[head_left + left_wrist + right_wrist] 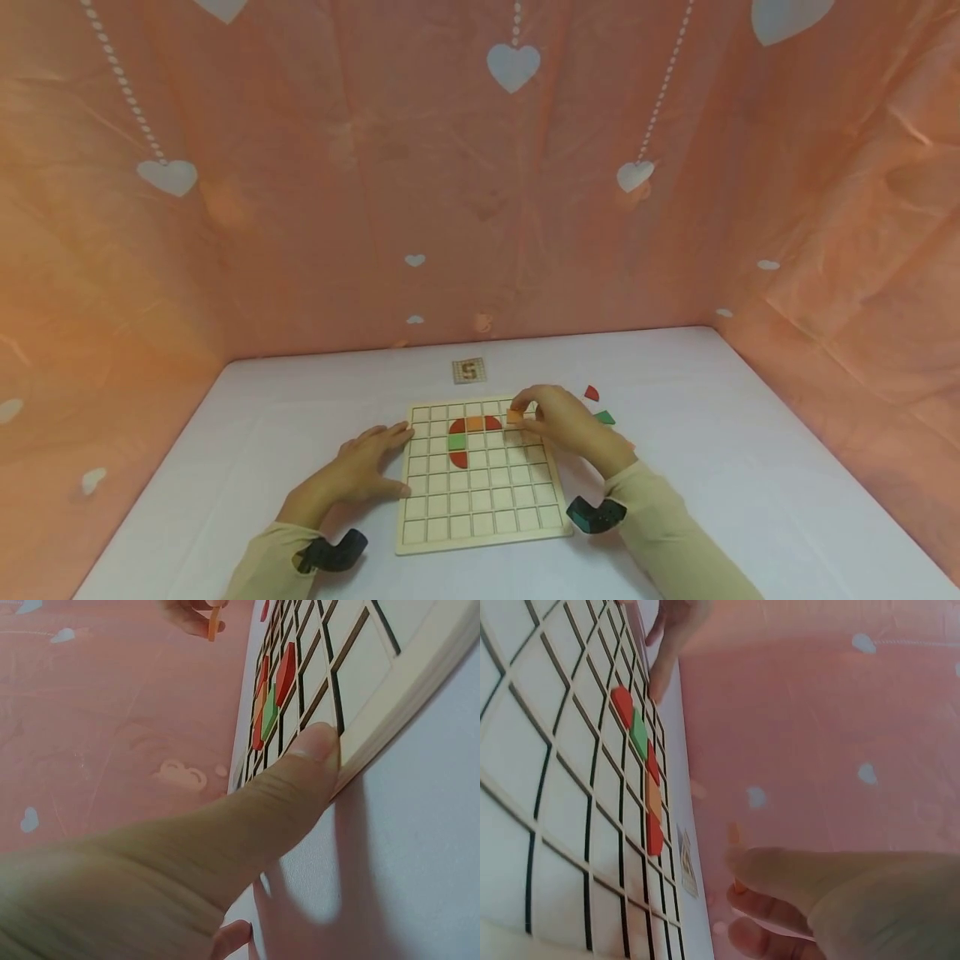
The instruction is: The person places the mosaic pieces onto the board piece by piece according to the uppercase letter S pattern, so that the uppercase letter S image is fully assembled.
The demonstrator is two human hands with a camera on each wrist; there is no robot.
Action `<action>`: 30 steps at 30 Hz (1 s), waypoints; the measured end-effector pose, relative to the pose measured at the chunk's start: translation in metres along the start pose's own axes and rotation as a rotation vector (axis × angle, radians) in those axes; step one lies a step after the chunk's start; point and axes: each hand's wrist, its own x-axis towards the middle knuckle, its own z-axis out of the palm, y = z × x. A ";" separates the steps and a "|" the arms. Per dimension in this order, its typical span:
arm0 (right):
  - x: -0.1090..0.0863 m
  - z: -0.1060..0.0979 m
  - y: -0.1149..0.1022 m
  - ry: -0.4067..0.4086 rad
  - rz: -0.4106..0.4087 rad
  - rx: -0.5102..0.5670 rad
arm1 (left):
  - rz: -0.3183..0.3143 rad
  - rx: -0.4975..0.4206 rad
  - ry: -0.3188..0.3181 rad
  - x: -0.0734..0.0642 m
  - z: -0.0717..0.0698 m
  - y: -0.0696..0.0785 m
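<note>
A wooden grid board (480,502) lies flat on the white table. Set in its upper cells are red quarter-round tiles (458,459), a green square tile (457,442) and an orange square tile (475,423). My right hand (561,419) pinches another orange tile (513,416) between thumb and fingers, raised over the board's upper right. In the right wrist view that tile (733,834) is partly hidden by the thumb. My left hand (362,467) rests at the board's left edge, its thumb (281,791) touching the rim and its fingers extended.
Behind the board lies a small card (469,371) with a brown figure on a grid. To the right are a loose red tile (592,392) and a green tile (605,417); an orange one is partly hidden by the right wrist. Pink curtains with hearts enclose the table.
</note>
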 end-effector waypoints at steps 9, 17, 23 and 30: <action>0.000 0.008 -0.010 -0.001 -0.037 -0.006 | -0.005 0.003 -0.004 -0.001 -0.001 0.002; -0.001 0.024 -0.020 -0.023 -0.127 -0.029 | -0.013 0.001 -0.001 -0.001 -0.001 0.002; -0.005 0.040 -0.025 -0.082 -0.136 -0.066 | -0.007 0.009 0.002 0.000 0.000 0.001; -0.009 0.046 -0.031 -0.058 -0.130 -0.079 | -0.007 0.017 0.002 0.001 0.001 -0.001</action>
